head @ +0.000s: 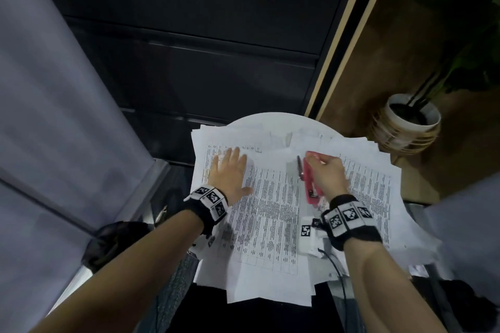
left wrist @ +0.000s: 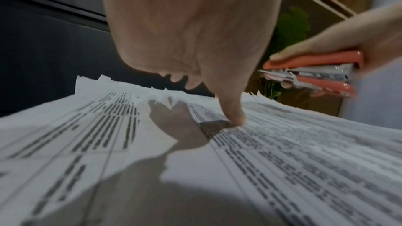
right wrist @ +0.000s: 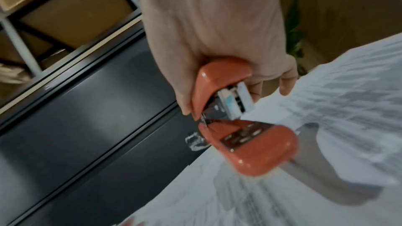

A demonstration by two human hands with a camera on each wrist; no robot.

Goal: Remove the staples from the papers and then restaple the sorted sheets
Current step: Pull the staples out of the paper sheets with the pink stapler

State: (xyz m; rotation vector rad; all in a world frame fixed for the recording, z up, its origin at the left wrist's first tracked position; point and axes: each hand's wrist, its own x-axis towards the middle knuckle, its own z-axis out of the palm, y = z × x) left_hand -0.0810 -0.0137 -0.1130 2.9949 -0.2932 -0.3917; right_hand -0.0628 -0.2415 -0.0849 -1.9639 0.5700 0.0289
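My left hand (head: pixel 229 173) lies flat, fingers spread, on the printed sheets (head: pixel 270 213). My right hand (head: pixel 328 173) grips the coral stapler (head: pixel 310 184); its fingertips are hidden, the print blurred.

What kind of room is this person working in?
Probably an office. Printed papers full of tables cover a small round white table, the right hand holds a red stapler, and a potted plant stands nearby.
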